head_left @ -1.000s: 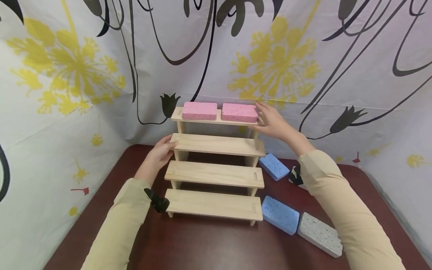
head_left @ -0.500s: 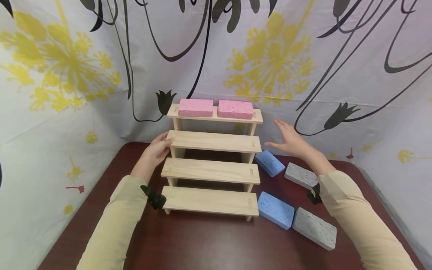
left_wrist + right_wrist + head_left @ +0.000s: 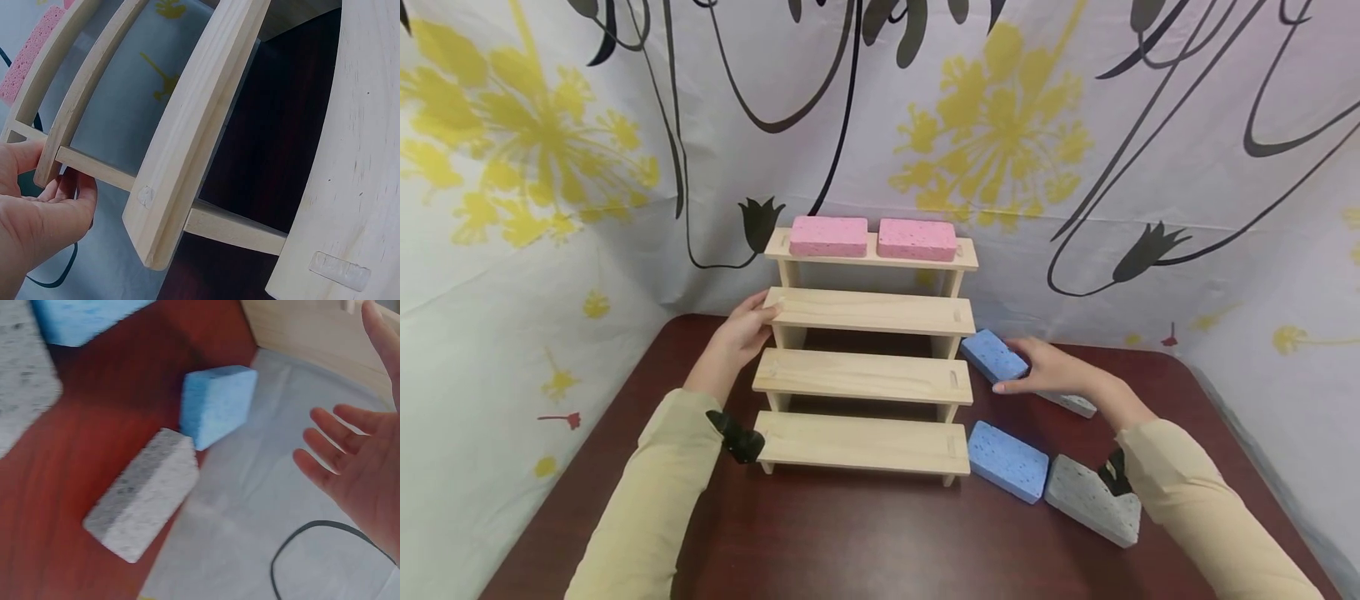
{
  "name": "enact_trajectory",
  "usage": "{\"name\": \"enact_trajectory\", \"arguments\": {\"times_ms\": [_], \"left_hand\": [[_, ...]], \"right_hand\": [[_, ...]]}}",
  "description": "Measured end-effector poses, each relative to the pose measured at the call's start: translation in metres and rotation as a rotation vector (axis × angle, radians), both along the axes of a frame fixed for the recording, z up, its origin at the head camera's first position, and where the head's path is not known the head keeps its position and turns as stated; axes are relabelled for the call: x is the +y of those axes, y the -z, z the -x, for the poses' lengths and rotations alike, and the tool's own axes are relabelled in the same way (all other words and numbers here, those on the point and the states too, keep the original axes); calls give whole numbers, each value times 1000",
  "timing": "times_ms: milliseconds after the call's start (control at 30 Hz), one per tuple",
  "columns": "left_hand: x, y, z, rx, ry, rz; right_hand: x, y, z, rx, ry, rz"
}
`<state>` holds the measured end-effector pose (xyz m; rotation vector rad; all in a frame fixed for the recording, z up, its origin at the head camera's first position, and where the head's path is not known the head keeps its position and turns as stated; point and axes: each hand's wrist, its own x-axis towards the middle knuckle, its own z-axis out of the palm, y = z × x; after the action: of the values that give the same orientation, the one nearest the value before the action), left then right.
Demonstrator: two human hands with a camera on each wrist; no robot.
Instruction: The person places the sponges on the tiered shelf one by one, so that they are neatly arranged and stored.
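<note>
Head view: the left hand (image 3: 741, 333) curls on the second-shelf end of a wooden stepped rack (image 3: 865, 375) on the table (image 3: 850, 542), two pink sponges (image 3: 872, 237) on top. The right hand (image 3: 1048, 371), fingers straight, hovers by the far blue sponge (image 3: 992, 354).

Left wrist view: fingers (image 3: 56, 212) wrap the rack's side rail (image 3: 94, 169); a slip could tip it.

Right wrist view: the open palm (image 3: 369, 481) holds nothing; a careless reach may nudge the grey sponge (image 3: 144, 494) touching the blue one.
</note>
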<state>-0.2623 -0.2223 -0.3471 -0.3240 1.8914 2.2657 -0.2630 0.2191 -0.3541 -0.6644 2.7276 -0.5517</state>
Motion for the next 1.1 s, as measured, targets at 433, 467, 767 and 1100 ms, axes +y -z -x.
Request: {"name": "enact_trajectory", "arguments": {"times_ms": [433, 467, 767, 1100], "left_hand": [[1, 0, -1, 0, -14, -28], [1, 0, -1, -1, -14, -29], [1, -2, -1, 7, -11, -21], [0, -1, 0, -2, -6, -27]], "right_hand": [[0, 46, -28, -253, -42, -89], [-1, 48, -30, -261, -42, -94], [-6, 62, -49, -276, -24, -179], [-7, 72, -52, -258, -14, -192]]}}
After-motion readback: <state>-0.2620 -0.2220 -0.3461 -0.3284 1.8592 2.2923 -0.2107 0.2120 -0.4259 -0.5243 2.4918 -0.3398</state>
